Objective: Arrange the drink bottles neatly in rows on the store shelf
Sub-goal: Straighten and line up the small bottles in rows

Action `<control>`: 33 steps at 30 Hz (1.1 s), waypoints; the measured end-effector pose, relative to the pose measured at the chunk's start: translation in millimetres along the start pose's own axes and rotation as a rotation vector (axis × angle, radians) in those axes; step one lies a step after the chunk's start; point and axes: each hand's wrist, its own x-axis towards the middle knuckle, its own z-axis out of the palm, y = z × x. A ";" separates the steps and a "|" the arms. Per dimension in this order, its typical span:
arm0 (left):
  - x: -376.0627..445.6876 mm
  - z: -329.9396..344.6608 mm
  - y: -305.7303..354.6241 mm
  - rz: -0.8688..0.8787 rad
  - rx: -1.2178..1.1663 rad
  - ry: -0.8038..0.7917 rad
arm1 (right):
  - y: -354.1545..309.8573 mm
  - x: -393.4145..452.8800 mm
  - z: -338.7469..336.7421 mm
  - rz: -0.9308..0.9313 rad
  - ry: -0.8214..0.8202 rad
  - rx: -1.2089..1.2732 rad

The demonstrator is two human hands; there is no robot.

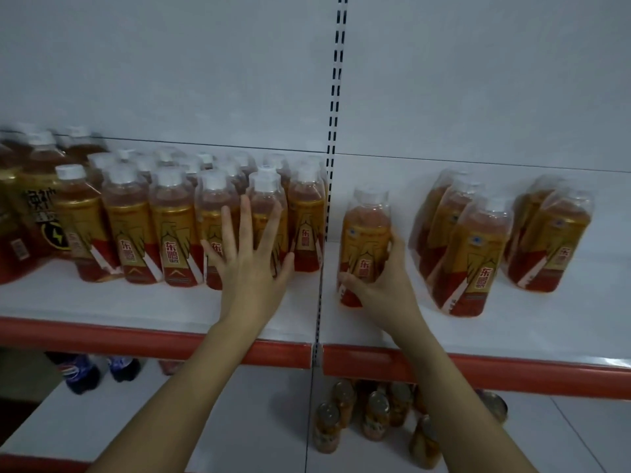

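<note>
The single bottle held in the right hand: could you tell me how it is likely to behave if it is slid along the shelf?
The bottle looks full nearly to its cap, so probably fairly heavy for its size. It is tall on a narrow base, so a high push may tip it; the right hand grips low, which should help. The white shelf looks smooth, so it likely slides easily.

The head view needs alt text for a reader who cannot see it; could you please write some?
On a white store shelf, the right hand grips a lone drink bottle, while the left hand presses open fingers against packed bottle rows. Loose bottles stand further right.
</note>
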 end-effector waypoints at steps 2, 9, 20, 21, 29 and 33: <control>-0.4 -4.7 -4.0 0.039 0.024 -0.014 | -1.2 2.7 19.0 -0.024 -0.035 0.004; -9.9 -4.4 -21.6 0.134 -0.017 -0.057 | -10.2 9.3 80.2 -0.082 -0.014 0.018; -13.2 3.8 -24.5 0.194 -0.065 -0.023 | -11.5 2.1 89.4 -0.148 0.054 0.060; -14.3 3.3 -23.6 0.206 -0.069 -0.008 | -11.2 0.6 89.8 -0.126 0.052 0.074; -14.8 2.9 -23.7 0.316 0.016 -0.051 | -22.0 -7.1 81.1 -0.074 -0.021 0.154; -15.0 2.9 -23.9 0.308 0.036 -0.039 | -10.8 -9.4 77.1 -0.008 -0.029 0.157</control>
